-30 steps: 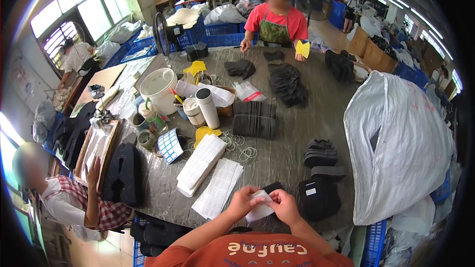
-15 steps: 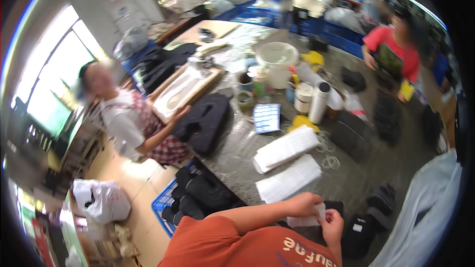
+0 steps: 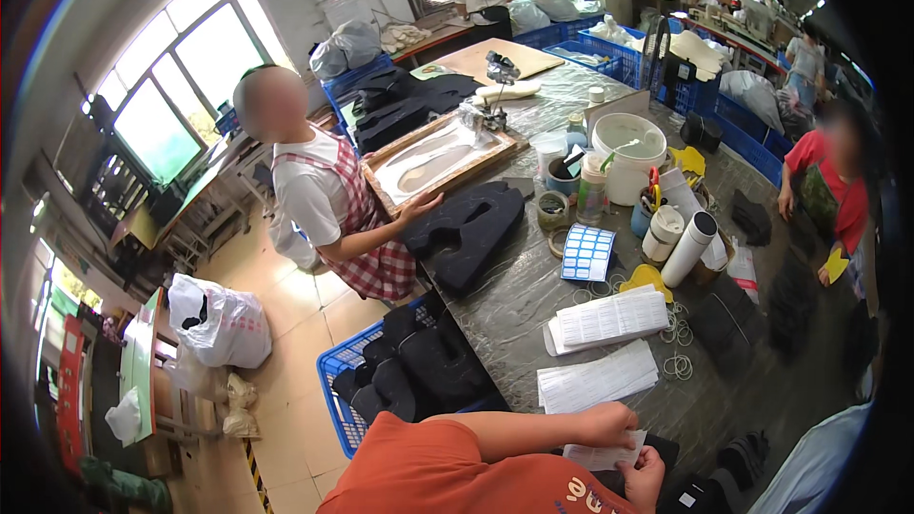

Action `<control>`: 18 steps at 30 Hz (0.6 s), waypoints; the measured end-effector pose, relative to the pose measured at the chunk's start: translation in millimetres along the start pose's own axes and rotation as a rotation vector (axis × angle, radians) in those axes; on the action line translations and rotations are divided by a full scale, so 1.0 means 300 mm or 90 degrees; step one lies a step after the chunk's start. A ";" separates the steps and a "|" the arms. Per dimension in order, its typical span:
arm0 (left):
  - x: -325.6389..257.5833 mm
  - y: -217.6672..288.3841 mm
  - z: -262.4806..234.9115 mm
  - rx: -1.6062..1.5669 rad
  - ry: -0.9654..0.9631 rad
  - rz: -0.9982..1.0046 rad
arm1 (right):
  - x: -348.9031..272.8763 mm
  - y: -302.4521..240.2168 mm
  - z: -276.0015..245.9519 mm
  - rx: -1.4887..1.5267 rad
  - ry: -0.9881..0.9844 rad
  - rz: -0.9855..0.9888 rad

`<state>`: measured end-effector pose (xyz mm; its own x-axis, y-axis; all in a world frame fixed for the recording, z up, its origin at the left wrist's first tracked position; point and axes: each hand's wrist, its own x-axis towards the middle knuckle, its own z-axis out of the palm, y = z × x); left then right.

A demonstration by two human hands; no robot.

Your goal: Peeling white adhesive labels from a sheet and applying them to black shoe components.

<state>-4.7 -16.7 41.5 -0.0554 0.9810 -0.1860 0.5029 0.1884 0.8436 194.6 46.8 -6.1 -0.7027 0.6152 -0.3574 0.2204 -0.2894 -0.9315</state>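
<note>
A small white printed paper slip (image 3: 592,458) is held between my two hands, low over the near edge of the table. My left hand (image 3: 610,423) has its fingers closed on the slip's upper side. My right hand (image 3: 645,474) pinches the corner nearest it. Partly hidden beneath them lies a black piece (image 3: 668,449). Just beyond are two stacks of white printed sheets, a nearer stack (image 3: 598,377) and a farther stack (image 3: 611,317). Pale rubber bands (image 3: 677,367) lie to their right.
A co-worker in a checked apron (image 3: 367,247) stands left by a wooden-framed screen (image 3: 438,162). Black cut pieces fill a blue crate (image 3: 335,360) below the table edge. Jars, a white bucket (image 3: 628,148) and a white bottle (image 3: 689,247) stand mid-table. Another person in red (image 3: 826,186) works at right.
My view has swung, so the table and co-workers appear farther right and the picture is sharper. Both hands keep hold of the slip, which now shows more of its face.
</note>
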 end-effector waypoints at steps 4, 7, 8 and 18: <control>0.033 -0.053 0.024 0.025 0.060 0.045 | 0.025 -0.042 0.017 -0.040 0.022 -0.018; -0.003 -0.007 -0.031 0.020 0.033 -0.011 | 0.019 -0.093 0.042 -0.009 0.000 -0.016; -0.002 -0.034 -0.024 0.049 0.019 -0.041 | 0.024 -0.075 0.041 0.020 0.009 0.016; 0.081 0.031 -0.032 0.052 -0.094 0.044 | -0.004 -0.030 -0.039 0.016 0.121 -0.033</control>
<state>-9.6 9.4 49.7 0.1056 0.9729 -0.2059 0.5700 0.1105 0.8142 201.5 57.1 1.9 -0.5723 0.7562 -0.3171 0.1685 -0.2700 -0.9480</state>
